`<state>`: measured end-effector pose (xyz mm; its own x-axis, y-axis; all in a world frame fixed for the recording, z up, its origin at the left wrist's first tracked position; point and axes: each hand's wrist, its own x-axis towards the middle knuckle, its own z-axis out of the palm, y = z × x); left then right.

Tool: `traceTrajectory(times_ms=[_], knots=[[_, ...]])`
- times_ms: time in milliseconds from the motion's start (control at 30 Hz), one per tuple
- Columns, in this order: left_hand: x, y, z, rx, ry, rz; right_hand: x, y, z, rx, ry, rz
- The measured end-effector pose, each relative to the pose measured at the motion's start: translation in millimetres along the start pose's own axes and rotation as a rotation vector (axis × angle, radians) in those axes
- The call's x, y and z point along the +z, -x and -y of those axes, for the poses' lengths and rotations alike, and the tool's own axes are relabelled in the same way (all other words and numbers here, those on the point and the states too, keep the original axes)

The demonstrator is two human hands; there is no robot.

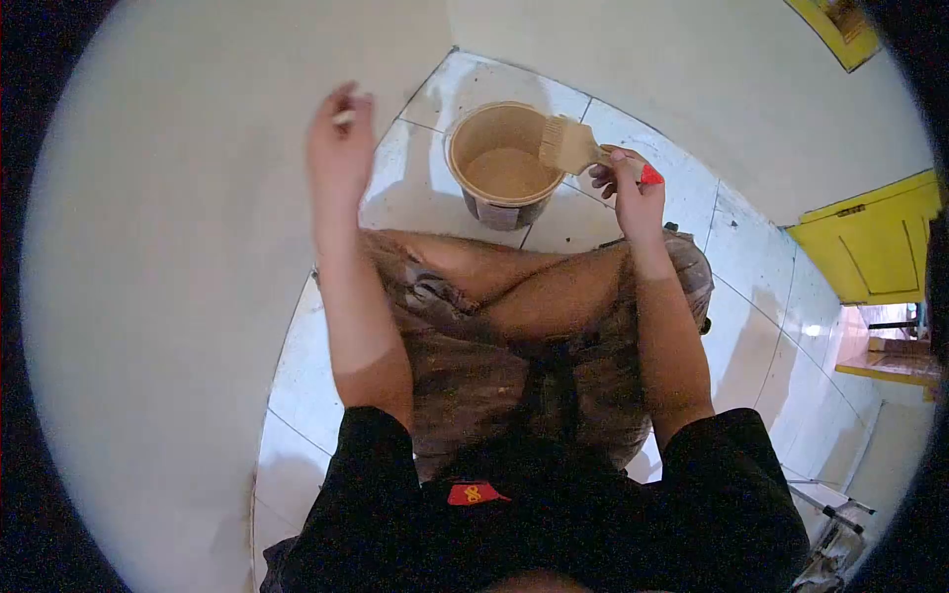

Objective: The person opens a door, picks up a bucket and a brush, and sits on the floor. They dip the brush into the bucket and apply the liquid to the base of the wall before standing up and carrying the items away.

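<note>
My right hand (638, 193) grips a wide paintbrush (570, 145) by its handle, whose end is red. The bristles are coated in beige paint and point left, over the right rim of the paint bucket (458, 168). Beige paint (506, 173) lies in the bottom of that bucket, which stands on the floor in front of my legs. Raised near the wall on the left, my left hand (339, 148) has its fingers curled. A small pale thing shows between them, too small to name.
Beige walls (178, 247) meet in a corner behind the bucket. White floor tiles (746, 232) run off to the right, where a yellow door (870, 247) stands. A metal-framed object (840, 519) is at the lower right. My bent legs (534, 296) are close to the bucket.
</note>
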<state>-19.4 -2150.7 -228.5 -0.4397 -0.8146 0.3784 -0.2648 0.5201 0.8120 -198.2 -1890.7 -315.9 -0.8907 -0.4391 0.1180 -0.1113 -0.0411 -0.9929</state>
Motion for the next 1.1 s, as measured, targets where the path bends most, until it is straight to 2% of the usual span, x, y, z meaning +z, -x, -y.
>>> traceTrajectory(times_ms=[100, 267, 333, 467, 533, 567, 633, 667, 733, 767, 833, 867, 933, 1100], knots=[[-53, 16, -61, 0.029, 0.261, -0.151, 2, -3, -1, 0.001, -0.021, 0.039], [-80, 26, -63, 0.107, 0.455, -0.247, 8, -4, 0, 0.064, -0.08, 0.067], [-71, 25, -56, 0.002, 0.376, -0.085, 7, -6, -2, 0.137, -0.092, 0.066], [-60, 34, -64, 0.086, 0.4, -0.016, 9, -6, -4, 0.1, -0.064, 0.054], [-64, 38, -68, 0.123, 0.416, -0.026, 13, -5, -8, -0.151, 0.133, 0.073], [-66, 39, -69, 0.165, 0.427, -0.036, 16, -9, -3, -0.156, 0.132, 0.076], [-71, 40, -69, 0.154, 0.457, -0.064, 22, -20, 11, -0.675, 0.735, 0.122], [-72, 41, -68, 0.137, 0.487, -0.08, 24, -25, 10, -0.677, 0.736, 0.125], [-72, 40, -62, 0.147, 0.495, -0.067, 23, -41, 7, -0.601, 0.877, 0.322], [-71, 40, -60, 0.157, 0.502, -0.052, 21, -46, 1, -0.603, 0.88, 0.324], [-73, 40, -60, 0.123, 0.486, -0.041, 22, -55, -9, -0.762, 1.092, 0.406], [-74, 41, -59, 0.088, 0.464, -0.022, 23, -56, -10, -0.771, 1.095, 0.413], [-74, 40, -52, 0.111, 0.472, -0.017, 22, -51, -11, -0.694, 1.143, 0.508], [-72, 37, -45, 0.159, 0.49, 0.009, 18, -40, -11, -0.573, 1.125, 0.512]])
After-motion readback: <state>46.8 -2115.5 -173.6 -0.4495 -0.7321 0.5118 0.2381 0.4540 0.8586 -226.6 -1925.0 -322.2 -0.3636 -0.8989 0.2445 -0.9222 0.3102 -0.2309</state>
